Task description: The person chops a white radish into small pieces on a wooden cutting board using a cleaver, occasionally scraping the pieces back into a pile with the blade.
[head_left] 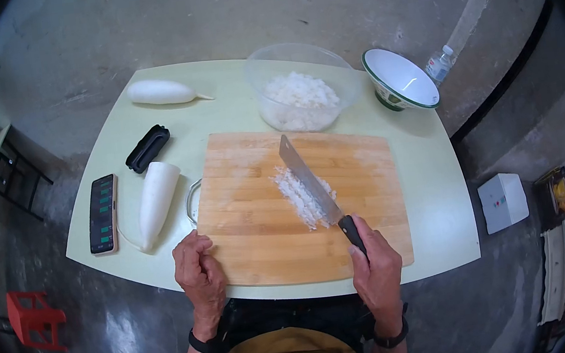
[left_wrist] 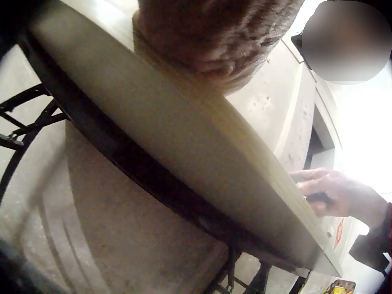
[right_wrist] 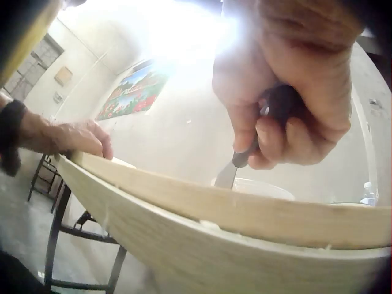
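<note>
My right hand [head_left: 376, 263] grips the black handle [head_left: 352, 233] of a cleaver [head_left: 311, 181]. Its broad blade lies across a heap of finely chopped white radish [head_left: 297, 198] on a wooden cutting board [head_left: 255, 242]. In the right wrist view, the fingers [right_wrist: 297, 138] wrap the handle just above the board. My left hand [head_left: 200, 269] rests at the board's front left corner, fingers loosely bent and holding nothing. Left of the board lies a cut white radish [head_left: 158, 201], its flat cut end facing away from me.
Behind the board stands a clear plastic bowl [head_left: 269, 119] of chopped white pieces, beside a green-rimmed white bowl [head_left: 400, 79] and a water bottle [head_left: 440, 64]. A whole radish [head_left: 161, 92], a black case [head_left: 148, 148], a phone [head_left: 102, 214] and a metal ring [head_left: 193, 202] are at the left.
</note>
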`<action>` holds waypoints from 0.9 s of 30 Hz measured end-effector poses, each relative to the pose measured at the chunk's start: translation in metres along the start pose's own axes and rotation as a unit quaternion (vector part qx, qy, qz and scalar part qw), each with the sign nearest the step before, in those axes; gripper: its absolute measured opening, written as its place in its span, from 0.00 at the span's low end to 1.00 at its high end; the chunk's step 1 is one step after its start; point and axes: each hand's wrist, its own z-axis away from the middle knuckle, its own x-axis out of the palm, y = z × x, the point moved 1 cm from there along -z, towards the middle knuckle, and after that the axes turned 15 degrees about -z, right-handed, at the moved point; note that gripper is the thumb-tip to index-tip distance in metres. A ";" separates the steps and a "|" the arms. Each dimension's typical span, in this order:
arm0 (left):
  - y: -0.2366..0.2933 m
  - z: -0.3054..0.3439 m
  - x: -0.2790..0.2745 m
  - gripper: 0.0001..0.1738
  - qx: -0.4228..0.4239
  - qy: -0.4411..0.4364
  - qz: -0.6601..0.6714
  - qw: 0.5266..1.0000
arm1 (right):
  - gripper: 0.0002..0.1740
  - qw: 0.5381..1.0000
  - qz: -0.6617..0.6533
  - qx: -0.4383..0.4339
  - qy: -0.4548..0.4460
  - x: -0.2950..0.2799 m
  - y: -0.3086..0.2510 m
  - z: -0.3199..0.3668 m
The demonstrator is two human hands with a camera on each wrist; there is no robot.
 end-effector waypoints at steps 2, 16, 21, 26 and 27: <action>-0.001 0.000 0.002 0.19 0.007 0.007 -0.001 1.000 | 0.29 0.999 0.015 0.033 -0.026 -0.002 0.002 -0.001; 0.000 0.001 0.001 0.17 0.003 0.005 -0.003 1.000 | 0.29 0.999 0.004 0.029 -0.018 -0.001 0.007 -0.002; -0.001 0.000 0.002 0.17 -0.001 0.005 0.002 1.000 | 0.29 1.000 -0.009 -0.017 0.008 0.001 0.005 -0.001; -0.003 0.000 0.002 0.20 0.005 0.007 0.000 1.000 | 0.29 0.999 0.014 0.022 -0.021 -0.001 0.002 0.001; -0.004 0.001 0.001 0.20 0.005 0.006 -0.001 1.000 | 0.29 1.000 0.000 0.001 -0.015 0.000 0.000 0.002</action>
